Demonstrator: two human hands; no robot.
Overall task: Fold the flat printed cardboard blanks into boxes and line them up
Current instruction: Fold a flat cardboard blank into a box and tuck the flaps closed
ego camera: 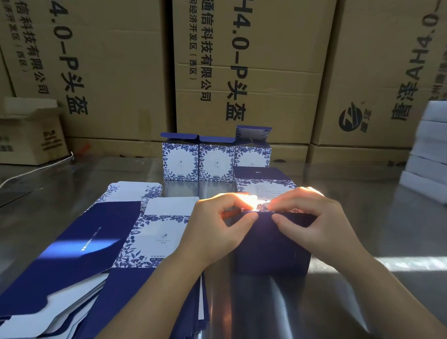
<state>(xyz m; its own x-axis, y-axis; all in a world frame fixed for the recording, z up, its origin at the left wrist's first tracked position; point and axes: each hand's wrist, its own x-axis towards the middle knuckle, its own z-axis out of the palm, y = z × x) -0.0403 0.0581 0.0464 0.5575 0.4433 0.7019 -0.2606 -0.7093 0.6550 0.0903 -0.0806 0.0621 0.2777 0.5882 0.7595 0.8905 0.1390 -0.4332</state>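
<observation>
A half-folded blue-and-white box [272, 247] stands on the steel table in front of me, its dark blue side toward me and its far flap [264, 180] raised. My left hand [219, 226] pinches its top edge at the left. My right hand [315, 220] pinches the same edge just to the right. A fanned stack of flat printed blanks [104, 243] lies to the left. Three folded boxes [215, 162] with floral fronts stand in a row behind, lids open.
Large brown cartons [248, 67] form a wall at the back. A small open carton [24, 138] sits at the left, with a white cable [22, 177] running across the table. Stacked white foam pieces [438, 154] stand at the right edge.
</observation>
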